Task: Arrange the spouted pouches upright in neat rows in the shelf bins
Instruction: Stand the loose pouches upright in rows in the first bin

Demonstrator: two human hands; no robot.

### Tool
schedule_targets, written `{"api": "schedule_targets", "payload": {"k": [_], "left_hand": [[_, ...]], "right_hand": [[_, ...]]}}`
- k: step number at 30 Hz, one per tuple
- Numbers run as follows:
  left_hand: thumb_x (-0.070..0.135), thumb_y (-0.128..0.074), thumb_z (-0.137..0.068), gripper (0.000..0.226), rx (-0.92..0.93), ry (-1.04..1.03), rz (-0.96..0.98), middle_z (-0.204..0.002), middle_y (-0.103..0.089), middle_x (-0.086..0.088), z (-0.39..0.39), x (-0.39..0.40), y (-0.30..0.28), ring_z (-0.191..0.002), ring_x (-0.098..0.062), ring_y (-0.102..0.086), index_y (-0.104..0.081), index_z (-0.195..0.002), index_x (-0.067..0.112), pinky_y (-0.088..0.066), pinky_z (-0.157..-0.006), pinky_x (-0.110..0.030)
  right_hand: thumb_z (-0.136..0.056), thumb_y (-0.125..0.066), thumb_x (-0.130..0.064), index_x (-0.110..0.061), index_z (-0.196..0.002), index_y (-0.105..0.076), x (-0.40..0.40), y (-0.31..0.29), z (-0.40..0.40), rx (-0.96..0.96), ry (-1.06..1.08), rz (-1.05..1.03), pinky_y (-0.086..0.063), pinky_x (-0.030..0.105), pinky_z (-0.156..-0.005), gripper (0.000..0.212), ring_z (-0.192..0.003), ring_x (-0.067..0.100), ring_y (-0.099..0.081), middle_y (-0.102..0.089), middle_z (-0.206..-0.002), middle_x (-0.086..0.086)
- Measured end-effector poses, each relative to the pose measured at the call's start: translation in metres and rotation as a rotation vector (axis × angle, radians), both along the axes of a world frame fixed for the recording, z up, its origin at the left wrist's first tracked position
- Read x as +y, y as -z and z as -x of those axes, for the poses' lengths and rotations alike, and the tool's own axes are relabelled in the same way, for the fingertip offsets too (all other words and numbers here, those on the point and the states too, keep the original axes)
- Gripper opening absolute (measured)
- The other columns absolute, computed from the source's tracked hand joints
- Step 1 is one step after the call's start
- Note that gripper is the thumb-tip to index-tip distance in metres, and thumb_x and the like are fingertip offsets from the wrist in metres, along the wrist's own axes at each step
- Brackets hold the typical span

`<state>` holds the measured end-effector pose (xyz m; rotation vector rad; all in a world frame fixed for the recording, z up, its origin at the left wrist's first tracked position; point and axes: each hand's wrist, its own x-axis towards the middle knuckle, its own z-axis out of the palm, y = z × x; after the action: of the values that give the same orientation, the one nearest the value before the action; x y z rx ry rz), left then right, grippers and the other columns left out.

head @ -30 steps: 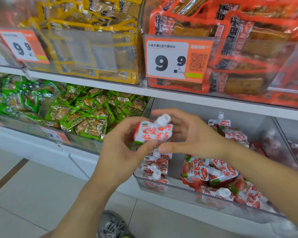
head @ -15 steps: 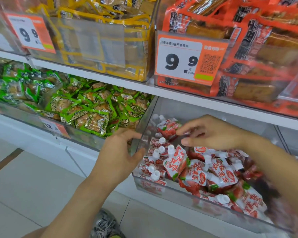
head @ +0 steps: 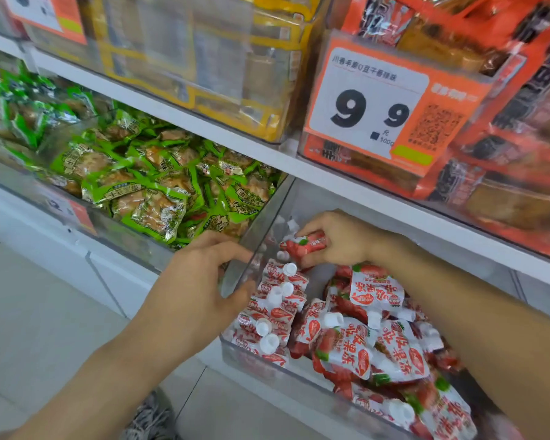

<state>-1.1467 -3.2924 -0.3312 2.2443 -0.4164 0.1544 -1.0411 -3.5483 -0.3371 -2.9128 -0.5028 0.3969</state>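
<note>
Spouted pouch (head: 305, 244), red strawberry print, pinched by right hand (head: 337, 241) at rear left of clear bin (head: 235, 277). Bin's left wall gripped by left hand (head: 197, 287). Capped pouches (head: 275, 308) stood upright along left wall; others (head: 372, 350) heaped loose at right.

I see a clear, glossy plastic bin (head: 299, 374), shiny film pouches (head: 375, 354) with smooth white plastic caps (head: 269, 342), and a matt white shelf (head: 394, 198).

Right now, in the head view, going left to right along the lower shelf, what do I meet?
green snack packs → left hand on the clear bin wall → upright pouch row → right hand holding a pouch → loose pouch pile
</note>
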Motion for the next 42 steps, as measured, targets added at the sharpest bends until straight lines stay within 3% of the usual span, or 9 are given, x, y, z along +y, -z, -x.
{"api": "schedule_targets", "payload": {"k": [5, 10, 13, 18, 23, 27, 31, 37, 42], "left_hand": [[0.024, -0.079, -0.075, 0.028, 0.012, -0.001, -0.037, -0.101, -0.046, 0.025, 0.001, 0.0, 0.001, -0.076, 0.008, -0.057, -0.065, -0.092, 0.042, -0.04, -0.069, 0.002], [0.024, -0.078, -0.077, 0.023, 0.009, -0.01, -0.039, -0.104, -0.047, 0.018, 0.005, -0.001, -0.001, -0.072, 0.012, -0.051, -0.07, -0.097, 0.032, -0.037, -0.066, 0.005], [0.026, -0.078, -0.078, 0.025, 0.019, -0.009, -0.044, -0.101, -0.044, 0.028, 0.006, -0.002, -0.004, -0.074, 0.011, -0.053, -0.064, -0.095, 0.039, -0.037, -0.066, 0.005], [0.029, -0.078, -0.077, 0.033, 0.012, 0.0, -0.057, -0.104, -0.041, 0.037, 0.005, 0.0, -0.004, -0.075, 0.004, -0.06, -0.057, -0.093, 0.05, -0.042, -0.067, 0.0], [0.028, -0.078, -0.076, 0.042, 0.015, 0.006, -0.053, -0.107, -0.045, 0.033, 0.001, 0.0, -0.001, -0.074, 0.0, -0.061, -0.049, -0.086, 0.056, -0.045, -0.064, -0.005], [0.026, -0.076, -0.078, 0.035, 0.002, 0.011, -0.039, -0.107, -0.048, 0.028, 0.001, 0.0, 0.001, -0.08, 0.005, -0.059, -0.055, -0.089, 0.052, -0.043, -0.067, -0.004], [0.027, -0.074, -0.08, 0.024, 0.02, -0.01, -0.05, -0.108, -0.047, 0.026, 0.003, 0.0, 0.004, -0.083, 0.005, -0.059, -0.066, -0.101, 0.037, -0.041, -0.068, 0.0], [0.028, -0.074, -0.08, 0.024, 0.036, -0.013, -0.046, -0.108, -0.045, 0.03, 0.003, -0.001, 0.002, -0.079, 0.0, -0.062, -0.065, -0.1, 0.039, -0.044, -0.066, -0.006], [0.028, -0.074, -0.08, 0.03, 0.033, -0.002, -0.038, -0.108, -0.045, 0.032, 0.003, -0.001, 0.001, -0.078, 0.001, -0.061, -0.056, -0.094, 0.048, -0.044, -0.064, -0.006]], "right_hand": [[-0.074, -0.082, -0.039, -0.014, -0.119, -0.066, -0.029, -0.033, 0.04, 0.018, 0.11, -0.248, -0.046, 0.027, -0.091, 0.054, -0.094, 0.004, -0.056, -0.057, -0.102, -0.009], [-0.092, -0.057, -0.052, -0.01, -0.047, -0.044, -0.027, -0.038, 0.049, -0.094, 0.099, -0.072, -0.032, 0.037, -0.052, 0.063, -0.044, 0.025, -0.034, -0.035, -0.049, 0.013], [-0.087, -0.071, -0.035, -0.005, -0.085, -0.068, -0.01, -0.022, 0.017, -0.091, 0.036, -0.069, -0.049, 0.038, -0.08, 0.03, -0.082, 0.026, -0.062, -0.063, -0.086, 0.01], [-0.075, -0.081, -0.037, -0.021, -0.142, -0.047, 0.014, 0.006, -0.019, 0.122, -0.103, 0.228, -0.049, 0.033, -0.089, 0.077, -0.102, 0.024, -0.058, -0.062, -0.121, 0.005], [-0.068, -0.086, -0.034, -0.023, -0.136, -0.052, 0.013, 0.009, -0.019, -0.021, -0.106, 0.223, -0.036, 0.022, -0.08, 0.077, -0.11, 0.022, -0.052, -0.053, -0.114, 0.001], [-0.08, -0.076, -0.034, -0.015, -0.112, -0.064, 0.006, 0.001, -0.002, -0.203, -0.085, 0.18, -0.023, 0.022, -0.068, 0.039, -0.107, 0.024, -0.053, -0.046, -0.1, -0.001], [-0.082, -0.068, -0.055, -0.015, -0.094, -0.06, 0.008, 0.001, 0.008, -0.365, 0.079, 0.031, -0.041, 0.032, -0.069, 0.043, -0.085, 0.023, -0.056, -0.06, -0.092, 0.002], [-0.087, -0.068, -0.041, -0.017, -0.079, -0.058, 0.012, 0.019, 0.018, -0.021, 0.008, -0.147, -0.042, 0.031, -0.06, 0.027, -0.068, 0.017, -0.055, -0.06, -0.072, 0.002], [-0.088, -0.071, -0.03, -0.016, -0.106, -0.075, 0.009, 0.015, 0.018, 0.147, 0.019, -0.392, -0.054, 0.04, -0.093, 0.023, -0.095, 0.009, -0.07, -0.076, -0.102, -0.005]]}}
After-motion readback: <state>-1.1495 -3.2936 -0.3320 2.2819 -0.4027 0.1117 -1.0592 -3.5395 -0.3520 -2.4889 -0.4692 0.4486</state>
